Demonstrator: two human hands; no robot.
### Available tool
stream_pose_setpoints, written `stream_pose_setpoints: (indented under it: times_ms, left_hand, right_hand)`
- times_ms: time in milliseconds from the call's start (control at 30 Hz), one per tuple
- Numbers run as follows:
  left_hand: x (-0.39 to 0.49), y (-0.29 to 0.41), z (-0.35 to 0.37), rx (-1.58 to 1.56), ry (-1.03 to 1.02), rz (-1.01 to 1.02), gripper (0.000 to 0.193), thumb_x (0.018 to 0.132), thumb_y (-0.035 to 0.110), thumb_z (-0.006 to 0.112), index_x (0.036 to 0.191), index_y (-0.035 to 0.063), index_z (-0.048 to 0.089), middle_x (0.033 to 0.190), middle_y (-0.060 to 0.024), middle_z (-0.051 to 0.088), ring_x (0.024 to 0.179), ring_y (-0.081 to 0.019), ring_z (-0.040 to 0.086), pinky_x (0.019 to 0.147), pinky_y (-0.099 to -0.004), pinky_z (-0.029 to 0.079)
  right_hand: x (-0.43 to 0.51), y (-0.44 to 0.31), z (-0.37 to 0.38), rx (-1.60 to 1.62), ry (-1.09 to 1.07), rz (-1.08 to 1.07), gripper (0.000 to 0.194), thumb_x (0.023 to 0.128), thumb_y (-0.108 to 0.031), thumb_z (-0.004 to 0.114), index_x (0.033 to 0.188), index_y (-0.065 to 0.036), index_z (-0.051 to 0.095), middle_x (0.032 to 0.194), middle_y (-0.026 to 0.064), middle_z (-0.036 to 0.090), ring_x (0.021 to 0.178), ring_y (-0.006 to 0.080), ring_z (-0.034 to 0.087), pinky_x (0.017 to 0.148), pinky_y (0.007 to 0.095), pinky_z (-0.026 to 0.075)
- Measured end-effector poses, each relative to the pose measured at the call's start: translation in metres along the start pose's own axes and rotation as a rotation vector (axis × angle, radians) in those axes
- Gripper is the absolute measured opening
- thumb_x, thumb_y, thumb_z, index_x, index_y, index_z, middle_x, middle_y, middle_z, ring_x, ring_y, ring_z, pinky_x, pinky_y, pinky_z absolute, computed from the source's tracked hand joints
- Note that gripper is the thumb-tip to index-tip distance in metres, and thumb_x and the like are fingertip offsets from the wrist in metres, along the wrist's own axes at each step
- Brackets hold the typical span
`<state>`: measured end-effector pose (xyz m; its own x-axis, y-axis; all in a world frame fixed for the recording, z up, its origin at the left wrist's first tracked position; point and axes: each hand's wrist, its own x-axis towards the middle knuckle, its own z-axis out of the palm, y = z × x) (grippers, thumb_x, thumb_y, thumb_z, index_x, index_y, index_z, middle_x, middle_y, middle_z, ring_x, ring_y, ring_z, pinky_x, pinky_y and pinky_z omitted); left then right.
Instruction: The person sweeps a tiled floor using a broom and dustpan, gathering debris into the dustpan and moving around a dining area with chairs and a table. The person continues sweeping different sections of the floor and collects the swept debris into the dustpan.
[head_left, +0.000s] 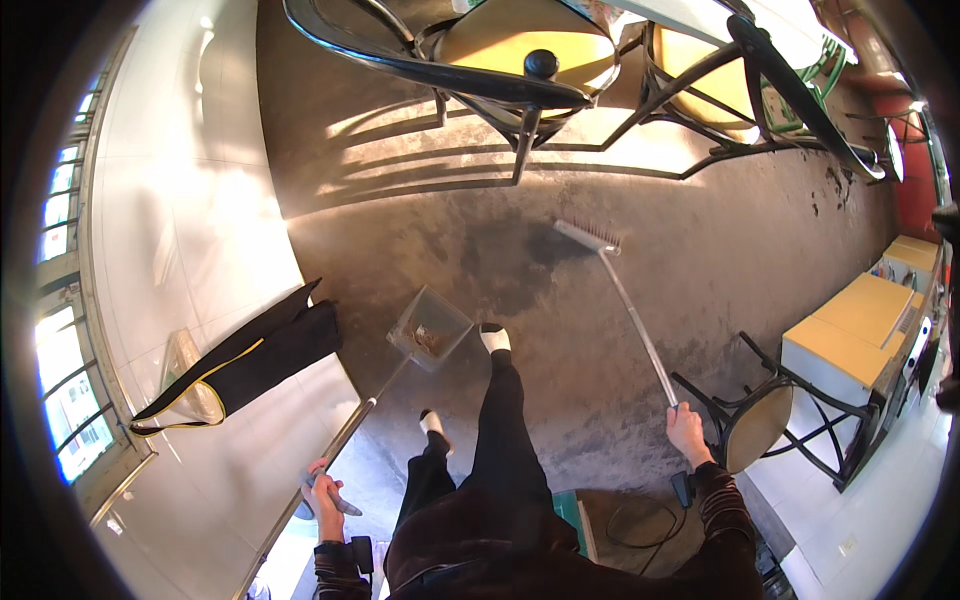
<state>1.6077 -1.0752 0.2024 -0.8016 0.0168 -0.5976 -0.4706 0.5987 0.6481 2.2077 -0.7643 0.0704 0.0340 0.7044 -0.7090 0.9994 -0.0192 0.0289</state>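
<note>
My left hand (325, 496) grips the handle of a long-handled dustpan (444, 319). The pan rests on the floor ahead of my feet, with a small heap of brownish debris (423, 339) inside it. In my right hand (687, 433) is the grip of a broom (636, 315) with a pale pole. Its head (585, 235) is out to the front right, bristles pointing away from me, over a dark patch of the floor. Whether the bristles touch the floor is hard to tell. The broom head and the dustpan are well apart.
Dark-framed chairs with yellow seats (525, 49) line the far side. Another chair (759, 429) stands at right beside a yellow-topped cabinet (840, 326). A black cloth with yellow trim (277, 360) hangs by the white tiled wall (210, 225) at left. A cable (637, 541) lies behind my right side.
</note>
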Motion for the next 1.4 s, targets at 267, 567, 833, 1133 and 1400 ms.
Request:
stream_pose_setpoints:
  times_ms: [267,567,833,1133,1400]
  left_hand:
    - [0.006,0.02,0.006,0.07,-0.17,0.145,0.027,0.071,0.008,0.049,0.095,0.0022,0.06,0.073,-0.0001,0.042,0.046,-0.006,0.031,0.054,-0.0244,0.043]
    - [0.012,0.031,0.026,0.093,-0.227,0.168,0.028,0.073,0.01,0.047,0.097,0.0034,0.06,0.056,0.0039,0.035,0.045,-0.0053,0.03,0.054,-0.024,0.043]
    - [0.033,0.046,0.044,0.093,-0.33,0.219,0.026,0.074,0.011,0.048,0.095,0.0052,0.061,0.054,0.0059,0.032,0.043,-0.0045,0.027,0.052,-0.0235,0.041]
    - [0.059,0.04,0.041,0.125,-0.275,0.204,0.026,0.072,0.01,0.049,0.096,0.0025,0.055,0.067,0.0001,0.045,0.041,-0.0049,0.028,0.052,-0.0245,0.043]
    - [0.093,0.017,0.049,0.163,-0.18,0.355,0.009,0.072,0.012,0.048,0.076,0.0036,0.049,0.085,-0.0084,0.053,0.036,-0.0072,0.028,0.043,-0.0271,0.04]
  right_hand:
    - [0.095,-0.037,-0.015,0.183,0.215,0.175,0.035,0.09,-0.032,0.049,0.091,0.002,0.054,0.081,0.0284,0.062,0.082,0.0463,0.06,0.072,0.0541,0.047]
    - [-0.004,-0.052,0.107,0.279,-0.046,0.219,0.036,0.087,-0.032,0.052,0.101,0.002,0.05,0.098,0.0306,0.058,0.097,0.0482,0.055,0.084,0.0545,0.044]
    - [-0.089,-0.004,0.058,0.295,0.133,0.093,0.032,0.087,-0.027,0.052,0.079,0.004,0.052,0.074,0.0297,0.06,0.074,0.0488,0.058,0.071,0.0554,0.045]
    - [0.191,-0.06,-0.039,0.687,0.325,0.218,0.041,0.09,-0.033,0.046,0.08,0.005,0.055,0.077,0.0284,0.061,0.072,0.0456,0.06,0.067,0.0503,0.048]
    - [0.402,-0.117,-0.092,0.338,0.67,0.248,0.04,0.091,-0.031,0.044,0.089,0.005,0.063,0.084,0.0237,0.065,0.071,0.0385,0.065,0.068,0.0448,0.053]
